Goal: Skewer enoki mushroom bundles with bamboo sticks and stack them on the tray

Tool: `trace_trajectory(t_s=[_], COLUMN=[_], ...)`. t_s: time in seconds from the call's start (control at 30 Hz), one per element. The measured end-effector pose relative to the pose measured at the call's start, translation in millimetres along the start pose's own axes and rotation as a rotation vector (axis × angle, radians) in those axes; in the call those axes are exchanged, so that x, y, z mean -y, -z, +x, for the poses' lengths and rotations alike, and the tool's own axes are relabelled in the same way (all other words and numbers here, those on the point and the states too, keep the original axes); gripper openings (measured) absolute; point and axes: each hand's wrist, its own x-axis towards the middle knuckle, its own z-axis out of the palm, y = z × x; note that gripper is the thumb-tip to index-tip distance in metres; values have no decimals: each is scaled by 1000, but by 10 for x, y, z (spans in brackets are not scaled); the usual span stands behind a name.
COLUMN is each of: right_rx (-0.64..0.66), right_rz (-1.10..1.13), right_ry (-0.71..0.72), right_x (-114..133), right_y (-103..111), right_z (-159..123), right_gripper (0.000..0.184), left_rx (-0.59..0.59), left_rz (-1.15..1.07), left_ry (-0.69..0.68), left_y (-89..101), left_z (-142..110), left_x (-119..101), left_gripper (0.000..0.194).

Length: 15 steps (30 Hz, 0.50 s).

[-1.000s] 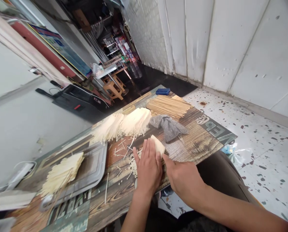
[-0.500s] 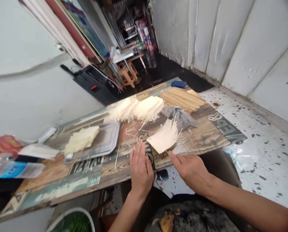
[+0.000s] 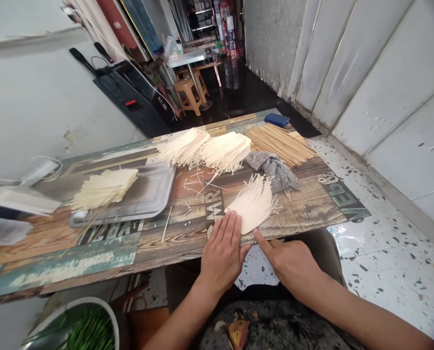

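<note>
A flattened fan of enoki mushrooms (image 3: 255, 201) lies at the table's near edge, its thin stems and caps pointing away from me. My left hand (image 3: 224, 248) rests flat on its lower left corner, fingers stretched out. At the base of the fan, my right hand (image 3: 293, 260) is closed with the index finger pointing forward, its tip by the mushrooms. It appears to grip a thin bamboo skewer, mostly hidden by the hand. Farther back lie two piles of enoki mushrooms (image 3: 226, 150), with loose stems scattered in front of them.
Bamboo skewers (image 3: 280, 143) lie at the back right, by a grey cloth (image 3: 273, 170) and a blue box (image 3: 277, 119). On the left, a clear plastic tray (image 3: 158, 194) holds pale yellow sheets (image 3: 107, 187) with skewers. A bowl of green vegetables (image 3: 111, 311) stands below the table.
My left hand has moved right, from the bare table onto the enoki mushrooms. My right hand stays at their base. The camera view has shifted.
</note>
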Motion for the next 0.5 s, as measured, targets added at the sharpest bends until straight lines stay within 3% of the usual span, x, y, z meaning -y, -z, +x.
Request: trace_trajectory(t_s=[0.5], right_rx=[-123], right_rz=[-26], right_ry=[107], right_x=[-41], right_y=[-154], right_z=[-106], right_gripper=[63], left_rx=[-166], left_rz=[-82], left_ry=[81], left_y=[-10], left_z=[80], left_x=[-107], left_gripper=[39])
